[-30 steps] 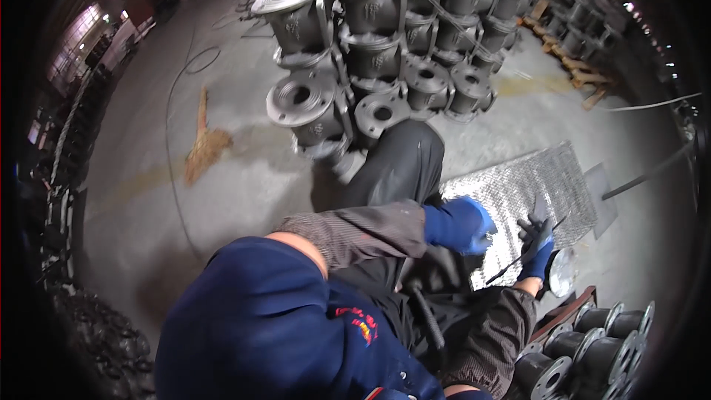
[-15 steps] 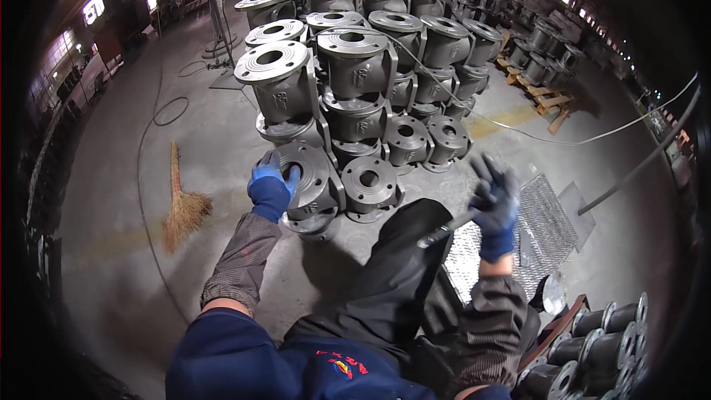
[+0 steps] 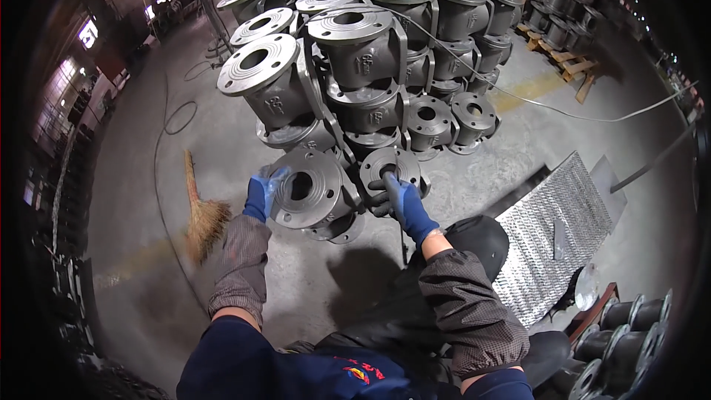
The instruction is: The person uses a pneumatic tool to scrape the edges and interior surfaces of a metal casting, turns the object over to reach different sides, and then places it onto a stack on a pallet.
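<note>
My left hand [image 3: 266, 191] grips the left rim of a grey flanged valve body [image 3: 326, 191], whose round bore faces up toward me. The casting leans at the near end of the stack, with another flange [image 3: 344, 231] under it. Over the smaller flange [image 3: 379, 163] just to the right is my right hand [image 3: 396, 198], fingers curled and closed. A slim dark bar-shaped tool [image 3: 404, 248] shows below that hand; most of it is hidden. Both hands wear blue and grey gloves.
Stacked valve bodies [image 3: 359, 52] rise ahead, a cable [image 3: 518, 96] across them. A broom [image 3: 204, 215] lies left beside a hose [image 3: 159, 192]. At right are a ridged metal plate [image 3: 537, 252] with a flat bar [image 3: 559, 239], flanged castings [image 3: 618, 348] and a wooden pallet [image 3: 570, 67].
My right hand has swung left with the tool, from above the ridged plate to the smaller flange. My left hand stays on the valve body. The view has shifted; the other person is out of it.
</note>
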`<state>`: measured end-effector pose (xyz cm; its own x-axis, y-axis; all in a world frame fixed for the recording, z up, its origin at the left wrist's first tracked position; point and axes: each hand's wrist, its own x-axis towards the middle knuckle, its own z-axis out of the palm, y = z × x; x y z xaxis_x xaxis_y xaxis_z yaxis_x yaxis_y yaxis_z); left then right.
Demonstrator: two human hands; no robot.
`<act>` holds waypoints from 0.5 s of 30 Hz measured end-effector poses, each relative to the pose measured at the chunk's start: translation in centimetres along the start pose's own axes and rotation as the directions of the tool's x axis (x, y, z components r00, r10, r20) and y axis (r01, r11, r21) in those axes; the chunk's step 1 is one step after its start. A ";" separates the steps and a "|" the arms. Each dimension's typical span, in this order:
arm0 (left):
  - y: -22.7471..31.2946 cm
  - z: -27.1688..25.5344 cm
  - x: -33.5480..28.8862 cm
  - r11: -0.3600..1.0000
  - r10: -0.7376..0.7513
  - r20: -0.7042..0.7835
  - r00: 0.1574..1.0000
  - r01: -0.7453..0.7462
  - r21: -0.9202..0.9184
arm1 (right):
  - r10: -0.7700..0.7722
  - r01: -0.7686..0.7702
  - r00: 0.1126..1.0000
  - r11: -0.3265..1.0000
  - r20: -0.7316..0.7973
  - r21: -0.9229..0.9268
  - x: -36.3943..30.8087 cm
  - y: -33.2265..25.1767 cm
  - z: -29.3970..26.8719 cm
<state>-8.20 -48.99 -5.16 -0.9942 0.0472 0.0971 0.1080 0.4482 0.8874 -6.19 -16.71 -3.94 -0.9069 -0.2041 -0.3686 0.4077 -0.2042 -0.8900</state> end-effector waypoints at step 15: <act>3.0 6.9 -11.6 0.797 -0.356 -0.297 0.886 0.122 -0.592 | -0.607 0.564 0.786 0.628 0.116 -0.537 1.7 3.0 6.1</act>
<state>3.63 -42.06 -6.68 -0.9188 -0.3829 -0.0962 -0.0341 -0.1657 0.9856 -5.84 -23.54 -5.63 -0.9481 -0.1477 0.2817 -0.3127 0.2708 -0.9104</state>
